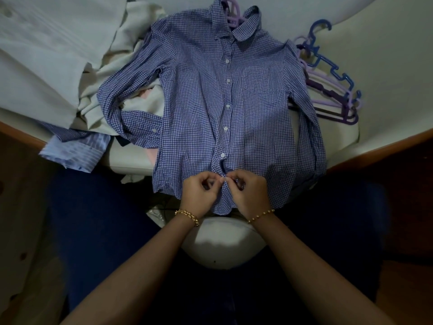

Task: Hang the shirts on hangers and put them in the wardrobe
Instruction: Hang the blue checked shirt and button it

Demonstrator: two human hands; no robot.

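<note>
Buttoning step. My left hand (199, 190) and right hand (251, 191) each pinch the checked shirt (234, 102) at its lowest button, 6 o'clock, on the bed (386, 78). Its lilac hanger (232, 17) shows at 12 o'clock. Next, I judge: lift by the hook.

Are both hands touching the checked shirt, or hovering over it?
Touching. The head view shows the left hand and right hand each pinching the checked shirt at its front opening near the hem.
</note>
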